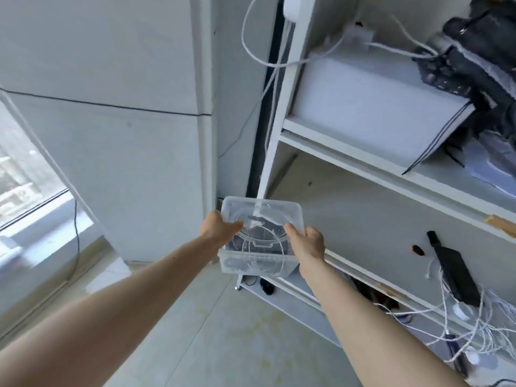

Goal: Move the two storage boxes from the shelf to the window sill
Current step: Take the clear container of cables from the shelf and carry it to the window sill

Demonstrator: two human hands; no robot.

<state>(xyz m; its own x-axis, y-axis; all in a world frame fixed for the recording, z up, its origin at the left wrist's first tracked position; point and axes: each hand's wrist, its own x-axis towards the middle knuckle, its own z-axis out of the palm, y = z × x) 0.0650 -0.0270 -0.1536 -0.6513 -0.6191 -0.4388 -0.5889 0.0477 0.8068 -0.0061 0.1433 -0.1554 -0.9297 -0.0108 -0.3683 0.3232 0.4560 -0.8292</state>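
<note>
A clear plastic storage box [261,263] with dark parts and thin cables inside hangs in the air in front of the white shelf unit [360,160], near its left post. My left hand [216,229] grips the box's left rim, thumb over the edge. On the opposite rim sits my right hand [305,245], thumb inside. The window sill [42,241] lies low at the left under the window. I see no second storage box.
A white wall column [156,135] stands between window and shelf. The upper shelf carries a white box [371,107] and a dark bag [474,51]; the lower shelf holds a black device [455,272] and tangled white cables [469,325]. Pale floor tiles [223,331] spread below.
</note>
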